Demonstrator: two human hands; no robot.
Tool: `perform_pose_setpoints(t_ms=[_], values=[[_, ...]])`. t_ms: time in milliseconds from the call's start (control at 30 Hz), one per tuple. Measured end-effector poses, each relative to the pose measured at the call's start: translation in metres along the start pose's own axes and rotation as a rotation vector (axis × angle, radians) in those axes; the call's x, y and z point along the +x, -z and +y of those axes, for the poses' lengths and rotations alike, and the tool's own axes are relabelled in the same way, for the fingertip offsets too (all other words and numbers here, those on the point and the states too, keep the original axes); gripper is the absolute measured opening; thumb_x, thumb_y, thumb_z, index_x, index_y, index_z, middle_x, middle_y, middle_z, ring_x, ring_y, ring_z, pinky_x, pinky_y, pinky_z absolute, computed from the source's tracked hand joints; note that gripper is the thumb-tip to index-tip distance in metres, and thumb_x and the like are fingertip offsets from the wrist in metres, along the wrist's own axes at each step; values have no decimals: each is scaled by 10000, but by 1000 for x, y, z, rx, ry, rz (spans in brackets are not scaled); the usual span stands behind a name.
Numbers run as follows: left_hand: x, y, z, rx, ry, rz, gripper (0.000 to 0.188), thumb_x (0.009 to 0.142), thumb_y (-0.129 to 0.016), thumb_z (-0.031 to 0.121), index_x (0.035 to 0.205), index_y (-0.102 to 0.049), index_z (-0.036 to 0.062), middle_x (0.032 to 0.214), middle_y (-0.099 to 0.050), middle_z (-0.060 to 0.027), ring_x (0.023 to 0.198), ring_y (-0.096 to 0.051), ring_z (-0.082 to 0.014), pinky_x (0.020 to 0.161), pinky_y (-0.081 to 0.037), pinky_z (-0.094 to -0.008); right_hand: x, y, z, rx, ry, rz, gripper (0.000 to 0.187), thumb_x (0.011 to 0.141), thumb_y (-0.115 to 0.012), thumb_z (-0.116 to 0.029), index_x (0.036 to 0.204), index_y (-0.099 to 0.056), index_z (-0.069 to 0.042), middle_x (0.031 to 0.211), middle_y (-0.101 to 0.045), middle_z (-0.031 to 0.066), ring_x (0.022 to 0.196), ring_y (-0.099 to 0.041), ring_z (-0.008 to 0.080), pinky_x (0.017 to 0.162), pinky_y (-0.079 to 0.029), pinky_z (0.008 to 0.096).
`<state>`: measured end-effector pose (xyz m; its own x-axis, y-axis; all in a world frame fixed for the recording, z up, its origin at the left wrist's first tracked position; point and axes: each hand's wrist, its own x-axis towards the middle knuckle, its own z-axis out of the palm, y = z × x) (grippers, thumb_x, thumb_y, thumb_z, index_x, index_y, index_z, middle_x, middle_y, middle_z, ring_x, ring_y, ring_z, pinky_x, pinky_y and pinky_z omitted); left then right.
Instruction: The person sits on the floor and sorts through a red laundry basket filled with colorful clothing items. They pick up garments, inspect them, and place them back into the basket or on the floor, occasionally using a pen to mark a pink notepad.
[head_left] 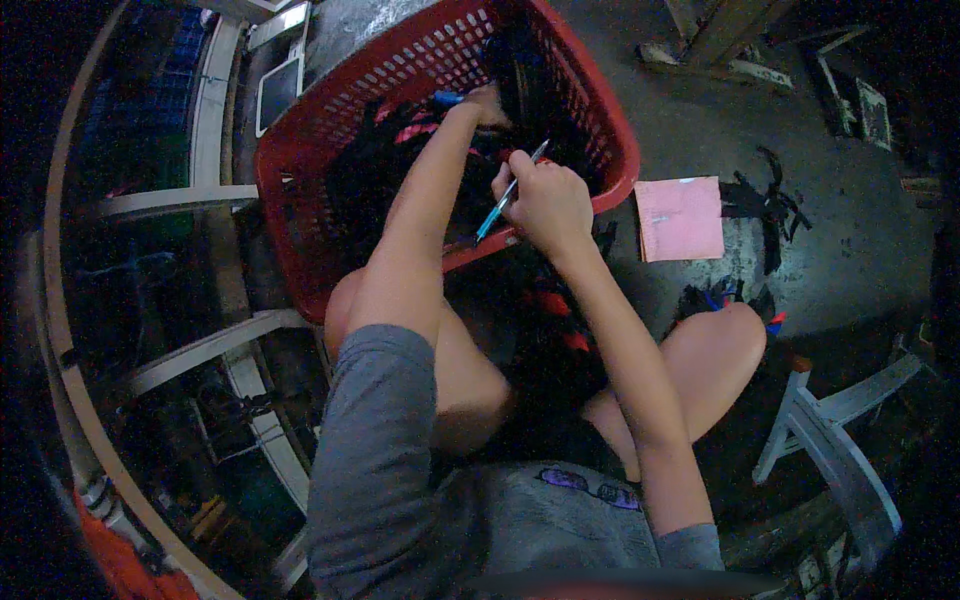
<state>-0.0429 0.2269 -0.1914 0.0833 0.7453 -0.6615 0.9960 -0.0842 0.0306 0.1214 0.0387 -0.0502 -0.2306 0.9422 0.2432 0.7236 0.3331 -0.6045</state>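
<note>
The person wears a grey short-sleeved shirt (400, 480); its left sleeve (375, 400) ends above the elbow, its right sleeve (688, 545) shows only as a short cuff; small purple printed marks (590, 487) run across the chest; dark shorts (545, 435) cover the lap; both forearms and both knees are bare.

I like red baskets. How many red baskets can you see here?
1. The red basket sits on the floor in front of the person's knees. The left hand reaches inside it; the right hand holds a pen above it. Others may be hidden in the dark.
</note>
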Motion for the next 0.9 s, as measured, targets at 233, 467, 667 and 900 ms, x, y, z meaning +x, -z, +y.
perform_pose_setpoints(t_ms=[233, 467, 667, 900], values=[[-56, 28, -3, 194, -403, 211, 506, 550, -714, 333, 987, -660, 83, 1035, -622, -183, 954, -595, -315, 840, -475, -394, -11, -5, 1, 73, 33, 158, 187, 782, -576, -211, 676, -499, -78, 532, -541, 135, 515, -571, 305, 486, -453, 433], [-45, 25, -39, 300, -406, 256, 344, 691, -580, 323, 935, -644, 90, 923, -647, -150, 850, -611, -317, 771, -485, -404, -20, -17, 13, 32, 42, 129, 175, 794, -563, -237, 718, -513, -87, 548, -567, 139, 531, -590, 314, 509, -465, 442], [-88, 39, -42, -111, -209, 174, 588, 612, -683, 470, 980, -648, 12, 954, -652, -188, 900, -621, -309, 817, -469, -366, -24, -17, 17, 43, 61, 137, 158, 786, -565, -227, 720, -512, -94, 540, -555, 128, 531, -582, 309, 497, -459, 441], [-155, 52, -65, -380, -278, 205, 600, 652, -678, 350, 1096, -559, -36, 992, -628, -133, 871, -599, -237, 833, -451, -345, -24, -11, 15, 86, 38, 31, 145, 790, -565, -246, 767, -545, -104, 621, -613, 131, 594, -618, 314, 559, -475, 446]])
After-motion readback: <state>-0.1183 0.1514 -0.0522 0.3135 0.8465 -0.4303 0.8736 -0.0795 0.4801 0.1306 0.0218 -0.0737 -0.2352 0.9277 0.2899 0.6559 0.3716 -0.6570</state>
